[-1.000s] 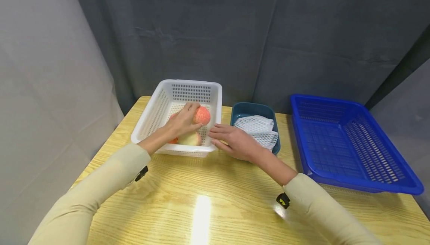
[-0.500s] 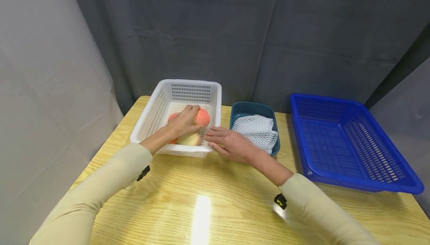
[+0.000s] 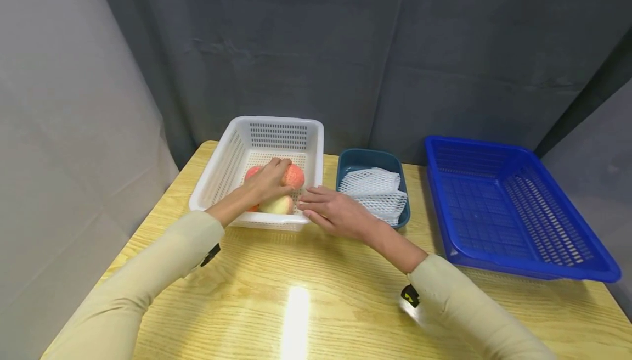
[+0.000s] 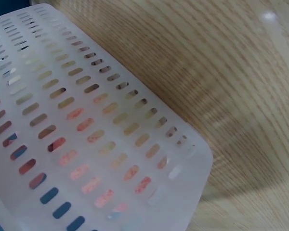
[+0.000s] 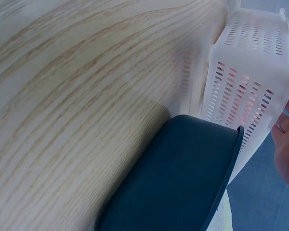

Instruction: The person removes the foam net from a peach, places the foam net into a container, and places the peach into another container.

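Note:
In the head view my left hand (image 3: 266, 180) reaches into the white basket (image 3: 212, 176). Its fingers and thumb grip a round red fruit (image 3: 294, 176) with a mottled skin. More fruit lies under and beside that hand: a pale yellow one with a reddish side (image 3: 278, 204) and red ones (image 3: 252, 172), partly covered by the hand. My right hand (image 3: 338, 212) extends over the basket's right rim with its fingers fairly straight and nothing held. Through the slots of the basket wall (image 4: 91, 106), the left wrist view shows pink and yellowish patches of the fruit.
Right of the white basket stands a small dark teal bin (image 3: 370, 157) holding white foam netting (image 3: 375, 190), partly below my right forearm. A large blue basket (image 3: 486, 212) sits at the table's right. Behind the wooden table (image 3: 237, 294) hangs a dark grey curtain (image 3: 296, 47).
My left hand has lowered slightly into the white basket with the red fruit. My right hand has shifted a little left, its fingertips now farther over the basket's rim.

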A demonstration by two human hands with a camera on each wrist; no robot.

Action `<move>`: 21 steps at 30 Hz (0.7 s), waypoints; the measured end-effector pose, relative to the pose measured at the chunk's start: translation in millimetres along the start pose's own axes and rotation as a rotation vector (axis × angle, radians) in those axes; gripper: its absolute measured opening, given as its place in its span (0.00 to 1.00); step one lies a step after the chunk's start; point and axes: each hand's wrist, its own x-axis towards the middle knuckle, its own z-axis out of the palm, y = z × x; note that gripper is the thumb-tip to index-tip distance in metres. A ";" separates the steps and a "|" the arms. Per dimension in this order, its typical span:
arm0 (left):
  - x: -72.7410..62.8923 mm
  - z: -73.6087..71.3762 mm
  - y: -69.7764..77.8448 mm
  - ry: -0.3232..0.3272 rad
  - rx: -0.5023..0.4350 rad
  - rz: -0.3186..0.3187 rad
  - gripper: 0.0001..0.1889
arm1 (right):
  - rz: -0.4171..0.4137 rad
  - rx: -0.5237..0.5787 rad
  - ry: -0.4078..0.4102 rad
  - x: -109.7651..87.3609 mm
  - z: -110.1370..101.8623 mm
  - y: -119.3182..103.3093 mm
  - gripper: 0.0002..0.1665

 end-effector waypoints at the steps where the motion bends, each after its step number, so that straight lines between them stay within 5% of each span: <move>1: 0.0 0.2 -0.1 -0.002 -0.001 -0.004 0.39 | 0.000 0.004 0.002 0.1 0.1 -0.1 0.22; 21: 5.4 1.2 4.8 -0.047 0.081 -0.040 0.41 | 0.003 0.017 0.020 0.4 2.3 -1.3 0.21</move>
